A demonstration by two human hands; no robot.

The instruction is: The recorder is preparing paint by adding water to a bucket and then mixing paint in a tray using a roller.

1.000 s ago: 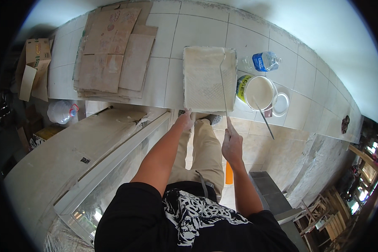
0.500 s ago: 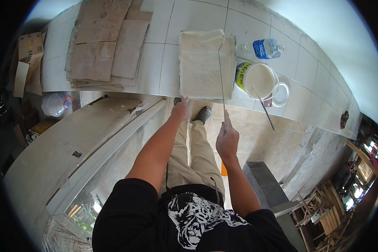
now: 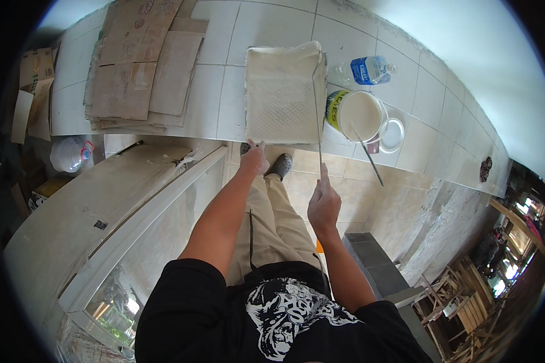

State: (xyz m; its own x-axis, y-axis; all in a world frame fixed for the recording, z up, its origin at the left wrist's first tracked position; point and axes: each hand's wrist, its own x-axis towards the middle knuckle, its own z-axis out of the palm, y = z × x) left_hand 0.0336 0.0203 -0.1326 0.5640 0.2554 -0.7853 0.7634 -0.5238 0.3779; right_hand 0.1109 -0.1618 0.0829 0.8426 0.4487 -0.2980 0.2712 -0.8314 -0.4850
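A paint roller (image 3: 306, 52) coated in cream paint lies at the far right end of the paint tray (image 3: 283, 124). Its long thin rod runs toward me, and my right hand (image 3: 324, 206) is closed round the handle end with the index finger stretched along it. The grip is mostly hidden by that hand. My left hand (image 3: 255, 159) is at the near edge of the tray, its fingertips on the rim. Cream paint covers the tray's ribbed surface. To the tray's right stands an open paint bucket (image 3: 360, 115) of cream paint, with a stirring stick (image 3: 372, 162) leaning out over its rim.
A clear plastic bottle (image 3: 371, 70) lies behind the bucket, and a white lid (image 3: 392, 135) rests beside it. Stacked flattened cardboard (image 3: 127, 91) covers the left of the tiled counter (image 3: 209, 91). Below stand a plastic-wrapped glass-fronted cabinet (image 3: 133, 242) and a dark grey ledge (image 3: 372, 260).
The roller and my right hand have shifted slightly right relative to the tray. My left hand stays at the tray's near edge. The whole view has drifted a little.
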